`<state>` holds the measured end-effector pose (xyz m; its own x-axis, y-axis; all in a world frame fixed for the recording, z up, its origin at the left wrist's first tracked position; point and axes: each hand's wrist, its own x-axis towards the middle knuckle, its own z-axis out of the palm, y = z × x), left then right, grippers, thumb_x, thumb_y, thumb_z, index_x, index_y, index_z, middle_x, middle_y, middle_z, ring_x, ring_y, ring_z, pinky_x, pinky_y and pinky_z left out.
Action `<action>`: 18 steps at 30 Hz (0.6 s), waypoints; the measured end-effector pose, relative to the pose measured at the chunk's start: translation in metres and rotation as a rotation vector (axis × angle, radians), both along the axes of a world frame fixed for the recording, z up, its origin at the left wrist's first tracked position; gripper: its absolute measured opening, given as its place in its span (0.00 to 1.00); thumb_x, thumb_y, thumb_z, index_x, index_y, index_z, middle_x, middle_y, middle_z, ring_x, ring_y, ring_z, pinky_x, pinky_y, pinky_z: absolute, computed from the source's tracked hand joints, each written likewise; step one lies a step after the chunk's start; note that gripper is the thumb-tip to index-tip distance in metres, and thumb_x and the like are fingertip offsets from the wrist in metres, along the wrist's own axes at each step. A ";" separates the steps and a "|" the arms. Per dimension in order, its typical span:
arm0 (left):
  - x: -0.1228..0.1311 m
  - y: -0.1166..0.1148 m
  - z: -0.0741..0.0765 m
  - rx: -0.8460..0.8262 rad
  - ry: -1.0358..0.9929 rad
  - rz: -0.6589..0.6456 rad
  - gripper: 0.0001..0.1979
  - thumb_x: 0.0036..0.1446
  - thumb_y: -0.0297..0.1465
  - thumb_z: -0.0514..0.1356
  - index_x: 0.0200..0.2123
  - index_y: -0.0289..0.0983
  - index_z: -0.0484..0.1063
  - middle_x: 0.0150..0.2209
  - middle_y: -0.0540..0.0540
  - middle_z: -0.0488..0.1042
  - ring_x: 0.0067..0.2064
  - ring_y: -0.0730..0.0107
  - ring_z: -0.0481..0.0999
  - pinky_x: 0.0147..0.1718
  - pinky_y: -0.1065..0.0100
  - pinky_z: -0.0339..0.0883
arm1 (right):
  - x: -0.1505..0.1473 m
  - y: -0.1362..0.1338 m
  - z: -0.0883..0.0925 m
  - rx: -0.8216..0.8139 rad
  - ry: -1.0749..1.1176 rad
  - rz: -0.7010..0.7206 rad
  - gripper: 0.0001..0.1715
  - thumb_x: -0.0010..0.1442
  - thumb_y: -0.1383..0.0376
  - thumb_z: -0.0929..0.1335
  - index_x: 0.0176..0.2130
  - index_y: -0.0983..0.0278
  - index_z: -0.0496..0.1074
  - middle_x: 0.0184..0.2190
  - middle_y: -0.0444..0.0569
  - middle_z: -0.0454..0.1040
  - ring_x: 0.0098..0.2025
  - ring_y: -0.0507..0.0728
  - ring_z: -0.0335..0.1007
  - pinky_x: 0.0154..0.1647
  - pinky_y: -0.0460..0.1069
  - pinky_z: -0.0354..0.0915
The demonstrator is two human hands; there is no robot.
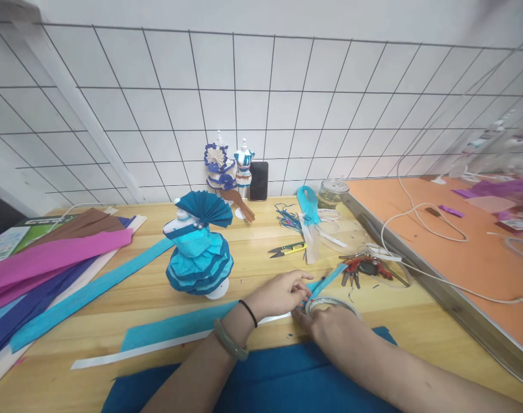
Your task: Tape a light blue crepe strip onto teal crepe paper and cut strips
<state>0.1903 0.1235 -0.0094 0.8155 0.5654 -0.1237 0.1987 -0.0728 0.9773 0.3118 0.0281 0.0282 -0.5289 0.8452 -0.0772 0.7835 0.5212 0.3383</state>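
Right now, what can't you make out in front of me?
All in the head view:
Right hand: grip underneath, hidden by the back of the hand.
Pale, ring-shaped roll: near side, hidden by the right hand.
Long, flat white strip: middle stretch, hidden by the left hand and wrist.
Wide, dark blue paper-like sheet: near edge, cut off by the picture's bottom.
Flat purple sheets, far right: fine detail, blurred.

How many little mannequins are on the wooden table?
3: a turquoise mannequin in front, a purple mannequin and a blue mannequin behind, by the phone. Others may hide.
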 end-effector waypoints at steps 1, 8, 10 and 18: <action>0.000 0.000 0.000 0.016 0.003 0.001 0.23 0.54 0.24 0.51 0.54 0.35 0.60 0.40 0.41 0.73 0.40 0.69 0.73 0.36 0.66 0.69 | 0.000 0.000 0.000 -0.019 -0.014 -0.003 0.20 0.44 0.79 0.67 0.39 0.68 0.72 0.20 0.51 0.76 0.17 0.58 0.71 0.13 0.47 0.47; -0.015 -0.008 0.018 0.223 0.013 0.091 0.19 0.55 0.24 0.49 0.51 0.36 0.64 0.44 0.42 0.74 0.45 0.68 0.72 0.45 0.64 0.65 | -0.002 -0.001 -0.003 -0.090 -0.075 -0.030 0.25 0.46 0.78 0.67 0.46 0.67 0.70 0.21 0.50 0.76 0.18 0.57 0.71 0.12 0.46 0.46; -0.029 -0.012 0.026 0.310 0.022 0.149 0.19 0.56 0.22 0.46 0.49 0.37 0.65 0.47 0.43 0.72 0.49 0.68 0.69 0.51 0.62 0.60 | -0.001 -0.002 -0.003 -0.098 -0.081 -0.022 0.25 0.47 0.78 0.67 0.47 0.67 0.69 0.20 0.49 0.75 0.17 0.57 0.70 0.12 0.46 0.45; -0.074 -0.048 0.027 0.873 0.408 -0.056 0.16 0.55 0.19 0.47 0.40 0.38 0.69 0.38 0.46 0.72 0.40 0.65 0.66 0.42 0.64 0.62 | -0.001 -0.004 0.000 -0.085 -0.041 -0.041 0.25 0.49 0.78 0.66 0.47 0.65 0.69 0.21 0.49 0.76 0.18 0.56 0.71 0.12 0.46 0.46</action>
